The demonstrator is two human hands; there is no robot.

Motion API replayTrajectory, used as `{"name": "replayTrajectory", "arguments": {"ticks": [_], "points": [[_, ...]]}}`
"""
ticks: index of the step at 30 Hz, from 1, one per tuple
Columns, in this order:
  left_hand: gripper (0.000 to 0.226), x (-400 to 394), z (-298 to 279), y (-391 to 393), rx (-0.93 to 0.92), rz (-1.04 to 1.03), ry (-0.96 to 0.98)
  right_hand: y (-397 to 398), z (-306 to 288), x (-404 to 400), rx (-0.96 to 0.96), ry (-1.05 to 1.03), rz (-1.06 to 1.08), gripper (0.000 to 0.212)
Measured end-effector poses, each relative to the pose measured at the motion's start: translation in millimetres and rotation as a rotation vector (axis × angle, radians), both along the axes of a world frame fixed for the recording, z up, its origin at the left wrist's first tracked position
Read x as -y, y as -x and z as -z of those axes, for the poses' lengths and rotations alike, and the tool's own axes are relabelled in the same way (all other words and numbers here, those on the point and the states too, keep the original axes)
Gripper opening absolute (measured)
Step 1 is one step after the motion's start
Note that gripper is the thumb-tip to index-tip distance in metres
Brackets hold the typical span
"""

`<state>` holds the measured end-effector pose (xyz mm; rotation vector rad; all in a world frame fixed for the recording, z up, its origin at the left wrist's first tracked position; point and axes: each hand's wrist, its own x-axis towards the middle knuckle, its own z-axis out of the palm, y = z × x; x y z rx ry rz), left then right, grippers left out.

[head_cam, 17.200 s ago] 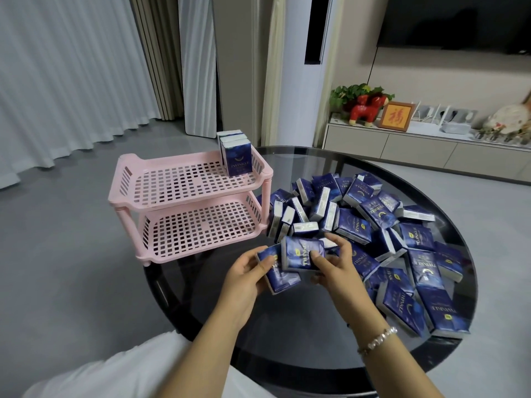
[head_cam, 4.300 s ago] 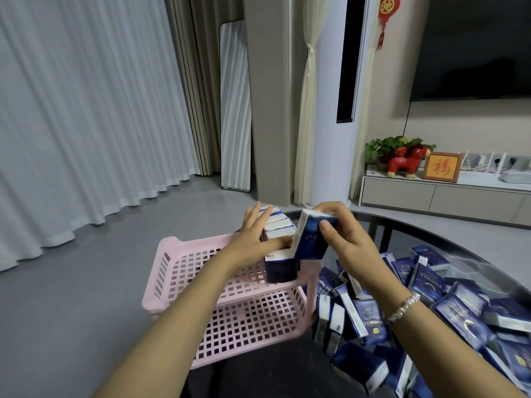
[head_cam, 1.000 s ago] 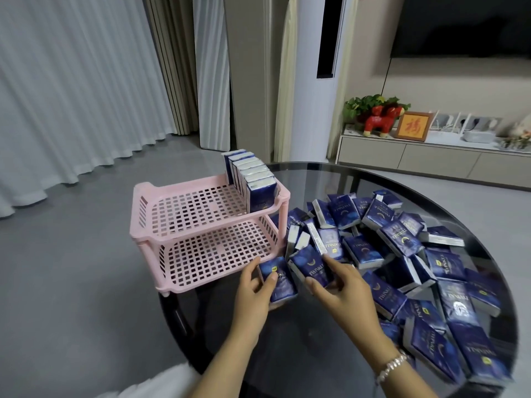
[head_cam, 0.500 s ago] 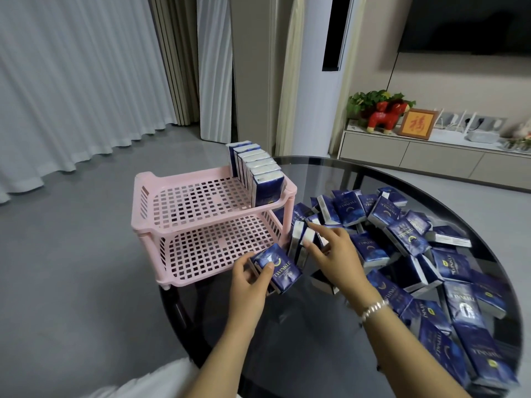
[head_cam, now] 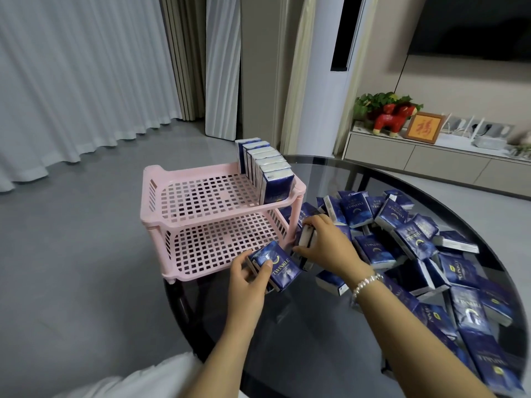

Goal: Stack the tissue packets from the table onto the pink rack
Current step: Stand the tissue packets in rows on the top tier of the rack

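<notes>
- The pink rack [head_cam: 184, 216], with two slotted tiers, stands left of centre in the frame, on the left edge of a round dark glass table [head_cam: 301, 354].
- A row of upright tissue packets [head_cam: 265, 170] fills the right side of the rack's top tier, running from its back edge to its front right corner; the lower tier shows only bare grid.
- The left hand [head_cam: 248, 280], at lower centre, grips a blue packet marked TWINKLE [head_cam: 277, 267] with thumb on top and fingers curled beneath, just in front of the rack's lower front right corner. Edges of more packets show under it, but how many I cannot tell.
- The right hand [head_cam: 327, 245], with a beaded bracelet [head_cam: 366, 284] at the wrist, reaches into the heap beside the rack's right post; its fingers and thumb close around a white-edged packet [head_cam: 306, 239] standing on edge there.
- A loose pile of blue packets [head_cam: 416, 248] covers the right half of the table, out to the lower right corner of the frame.
- A white sleeve [head_cam: 138, 380] shows at the bottom left.
</notes>
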<state>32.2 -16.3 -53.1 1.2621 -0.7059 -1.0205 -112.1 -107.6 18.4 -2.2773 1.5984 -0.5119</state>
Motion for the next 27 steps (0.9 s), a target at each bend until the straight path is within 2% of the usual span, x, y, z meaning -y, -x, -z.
{"name": "replayTrajectory", "arguments": {"ticks": [2, 5, 10, 14, 17, 23, 27], "points": [[0.031, -2.6, 0.4, -1.2, -0.006, -0.006, -0.002, 5.7, 3.5, -14.8, 0.117, 0.053, 0.038, 0.062], [0.034, -7.5, 1.1, -2.0, -0.017, 0.001, -0.044, 16.3, 8.6, -40.0, 0.418, 0.079, 0.094, 0.057], [0.030, -13.7, 2.7, -0.8, -0.066, 0.048, -0.071, 15.5, 21.5, -78.5, 0.963, -0.129, 0.042, 0.045], [0.039, -18.8, -3.7, 0.9, -0.135, 0.098, -0.074, 6.1, 37.5, -96.1, 1.207, -0.181, -0.001, 0.045], [0.042, -21.5, -7.7, 1.1, -0.165, 0.130, -0.040, -2.3, 44.2, -104.2, 1.217, -0.176, -0.012, 0.046], [0.071, -21.6, -16.3, 8.1, -0.226, 0.186, -0.038, -4.5, 52.7, -107.8, 0.984, -0.063, -0.046, 0.057], [0.062, -20.2, -16.7, 3.6, -0.209, 0.216, -0.065, -2.1, 53.9, -107.8, 0.807, -0.083, -0.101, 0.064]]}}
